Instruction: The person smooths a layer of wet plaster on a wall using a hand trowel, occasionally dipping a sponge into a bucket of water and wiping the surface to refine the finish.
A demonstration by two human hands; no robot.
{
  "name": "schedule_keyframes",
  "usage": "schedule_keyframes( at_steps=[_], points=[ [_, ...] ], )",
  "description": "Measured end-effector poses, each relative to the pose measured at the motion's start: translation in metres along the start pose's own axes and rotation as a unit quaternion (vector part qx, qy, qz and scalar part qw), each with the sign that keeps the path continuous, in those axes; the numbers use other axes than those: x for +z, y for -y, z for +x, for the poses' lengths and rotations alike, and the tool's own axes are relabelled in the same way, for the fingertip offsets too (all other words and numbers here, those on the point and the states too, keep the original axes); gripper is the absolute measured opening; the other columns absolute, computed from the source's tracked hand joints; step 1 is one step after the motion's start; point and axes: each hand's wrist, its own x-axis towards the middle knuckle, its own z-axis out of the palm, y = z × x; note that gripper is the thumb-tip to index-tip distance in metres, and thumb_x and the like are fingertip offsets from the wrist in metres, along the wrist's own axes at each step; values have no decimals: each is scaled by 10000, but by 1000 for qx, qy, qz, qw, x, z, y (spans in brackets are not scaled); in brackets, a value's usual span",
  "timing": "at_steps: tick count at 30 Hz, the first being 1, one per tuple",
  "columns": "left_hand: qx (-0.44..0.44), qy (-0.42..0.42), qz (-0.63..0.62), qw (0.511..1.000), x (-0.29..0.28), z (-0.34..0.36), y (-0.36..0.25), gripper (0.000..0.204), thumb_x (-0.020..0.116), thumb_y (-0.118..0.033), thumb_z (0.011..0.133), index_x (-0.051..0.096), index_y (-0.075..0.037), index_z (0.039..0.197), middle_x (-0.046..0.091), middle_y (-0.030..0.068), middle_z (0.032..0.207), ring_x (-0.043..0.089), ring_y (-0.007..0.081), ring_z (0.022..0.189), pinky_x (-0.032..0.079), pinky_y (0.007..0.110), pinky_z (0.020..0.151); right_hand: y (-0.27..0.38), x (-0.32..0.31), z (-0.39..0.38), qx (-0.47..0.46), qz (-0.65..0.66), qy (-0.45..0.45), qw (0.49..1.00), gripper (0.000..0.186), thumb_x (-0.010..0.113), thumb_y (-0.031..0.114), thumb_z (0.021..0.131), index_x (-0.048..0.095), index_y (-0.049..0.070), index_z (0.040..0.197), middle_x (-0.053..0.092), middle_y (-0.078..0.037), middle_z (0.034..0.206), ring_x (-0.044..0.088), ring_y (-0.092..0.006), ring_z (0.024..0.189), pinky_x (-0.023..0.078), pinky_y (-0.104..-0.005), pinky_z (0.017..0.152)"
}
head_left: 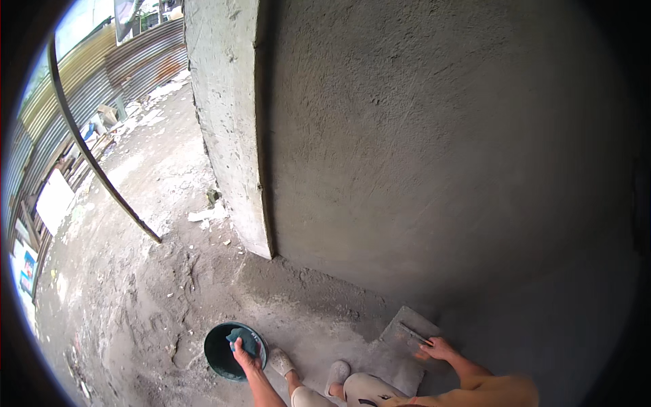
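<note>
My left hand [245, 355] is over a round dark green bucket [265, 347] on the ground. Its fingers are closed on a dark blue-green lump [245, 338], perhaps a sponge or cloth; the kind is not clear. The lump is inside the bucket's rim, and the bucket's bottom is too dark to make out. Off to the right, my right hand [439, 349] is closed round the handle of a plastering float [409, 317]. The float's flat grey plate is low, near the foot of the plastered wall.
A grey plastered wall [407, 136] fills the right side, ending at a pale concrete column [227, 122]. A slanted pole [102, 173] meets the rough ground at the left. Corrugated metal fencing [135, 61] and scattered boards stand farther back. My feet are beside the bucket.
</note>
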Motion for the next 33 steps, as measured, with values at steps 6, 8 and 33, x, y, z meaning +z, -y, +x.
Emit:
schedule_keyframes(
  at_steps=[6, 8, 33],
  points=[
    [2, 189, -136, 973, 263, -44, -24, 284, 736, -358, 862, 597, -200, 1053, 662, -2, 932, 652, 160, 776, 514, 317, 596, -99, 3, -31, 89, 88, -28, 992, 758, 691, 551, 853, 609, -118, 1199, 659, -258, 1190, 642, -390, 1119, 522, -435, 927],
    [123, 212, -128, 961, 409, -82, -85, 216, 670, -379, 906, 603, -206, 1018, 657, -21, 824, 631, 127, 614, 456, 282, 469, -133, 20, -48, 100, 92, -38, 990, 744, 698, 534, 852, 613, -124, 1188, 661, -261, 1184, 643, -397, 1115, 522, -433, 931],
    [-122, 248, 246, 929, 254, -45, 2, 314, 671, -291, 879, 524, -165, 1126, 640, 59, 963, 674, 234, 755, 583, 453, 608, 241, -334, -164, -302, 372, -433, 763, 298, 527, 353, 1042, 587, 66, 992, 416, 57, 688, 393, -41, 592, 362, -242, 522]
  ],
)
